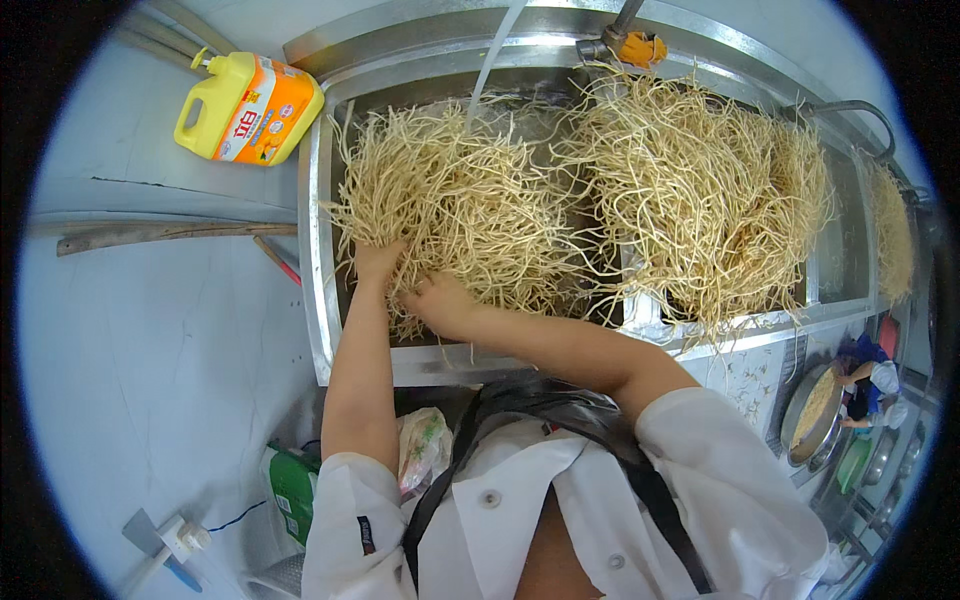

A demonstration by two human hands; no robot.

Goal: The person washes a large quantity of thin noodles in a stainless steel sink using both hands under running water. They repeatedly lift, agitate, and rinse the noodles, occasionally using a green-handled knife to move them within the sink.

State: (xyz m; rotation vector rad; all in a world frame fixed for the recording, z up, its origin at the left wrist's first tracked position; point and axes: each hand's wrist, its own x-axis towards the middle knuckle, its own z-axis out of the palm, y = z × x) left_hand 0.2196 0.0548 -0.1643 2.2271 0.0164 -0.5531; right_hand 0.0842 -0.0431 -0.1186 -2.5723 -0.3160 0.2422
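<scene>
A heap of long, thin, pale roots fills much of the left basin of the stainless steel sink. My left hand grips strands at the heap's near left edge, its fingers mostly sunk among them. Just to its right, my right hand is curled on strands at the near edge, fingertips partly hidden. A pale, translucent hose or stream comes down from above to the back of this heap. A second, taller heap of the same roots rises over the divider and right basin, some strands hanging over the front rim.
Behind the sink is a metal tap with orange cloth around it. A yellow pump jug of detergent stands at the left rim. Wooden sticks lie left. Far right, another person works over a large metal bowl.
</scene>
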